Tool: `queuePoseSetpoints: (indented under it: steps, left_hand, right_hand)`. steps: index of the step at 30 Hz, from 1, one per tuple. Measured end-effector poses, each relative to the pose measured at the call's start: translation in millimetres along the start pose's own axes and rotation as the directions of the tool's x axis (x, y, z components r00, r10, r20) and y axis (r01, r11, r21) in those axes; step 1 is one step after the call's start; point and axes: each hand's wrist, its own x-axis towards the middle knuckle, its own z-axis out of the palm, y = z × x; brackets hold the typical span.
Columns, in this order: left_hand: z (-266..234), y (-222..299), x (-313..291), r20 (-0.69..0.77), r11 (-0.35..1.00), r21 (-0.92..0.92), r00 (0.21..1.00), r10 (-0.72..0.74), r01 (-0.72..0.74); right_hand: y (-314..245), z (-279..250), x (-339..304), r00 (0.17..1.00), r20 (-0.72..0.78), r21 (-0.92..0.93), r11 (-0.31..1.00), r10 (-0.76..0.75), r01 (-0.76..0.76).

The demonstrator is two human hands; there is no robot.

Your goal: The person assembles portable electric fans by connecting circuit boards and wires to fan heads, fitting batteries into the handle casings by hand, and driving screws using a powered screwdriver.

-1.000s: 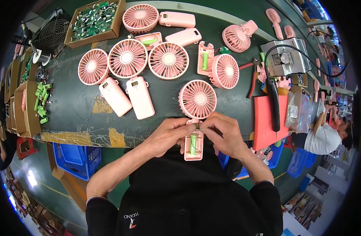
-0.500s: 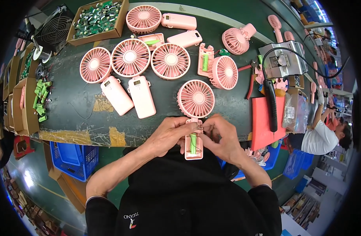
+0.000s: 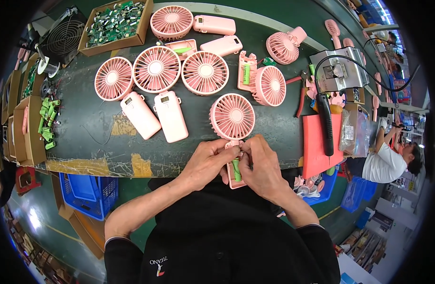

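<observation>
A pink handheld fan (image 3: 233, 116) stands head-up at the near edge of the bench. Its handle half (image 3: 236, 183) lies open toward me, with a green battery cell (image 3: 237, 170) inside. My left hand (image 3: 209, 161) is closed on the handle just below the fan head, thumb on top. At the same joint, my right hand (image 3: 263, 165) pinches with thumb and forefinger close to the left thumb. What sits between those right fingertips is hidden, and the right hand covers part of the handle.
Several pink fan heads (image 3: 156, 69) and handle covers (image 3: 172, 116) lie beyond my hands. A cardboard box of green circuit boards (image 3: 115, 27) sits far left. Green cells (image 3: 48, 118) are piled at left. At right, a black-handled soldering iron (image 3: 326, 125) rests on a pink foam sheet (image 3: 317, 146).
The fan head has shifted slightly left, and the handle end has swung slightly right. My right hand has turned and now covers more of the handle.
</observation>
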Motion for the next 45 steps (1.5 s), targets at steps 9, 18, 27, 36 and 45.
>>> queuePoseSetpoints:
  steps: [9,18,27,36,45]
  left_hand:
    - [-2,7,-2,0.006,0.996,-0.072,0.999,-0.043,0.044]
    - [-2,6,0,0.037,0.991,-0.117,0.998,-0.059,0.062]
    - [-2,12,0,0.039,0.984,-0.158,0.997,-0.073,0.078]
    - [-3,13,-2,0.021,0.980,-0.193,0.998,-0.054,0.057]
    - [-3,7,1,0.007,0.970,-0.235,0.998,-0.058,0.058]
  right_hand:
    - [-6,-25,11,0.966,0.211,0.201,0.961,0.148,-0.191]
    - [1,-10,7,0.997,0.052,0.113,0.992,0.058,-0.063]
    - [-1,-7,8,0.998,0.021,0.034,0.998,0.060,-0.061]
    - [-3,-5,12,0.994,0.019,0.113,0.987,0.112,-0.113]
    - [-8,-20,20,0.982,0.168,-0.273,0.953,-0.088,0.132]
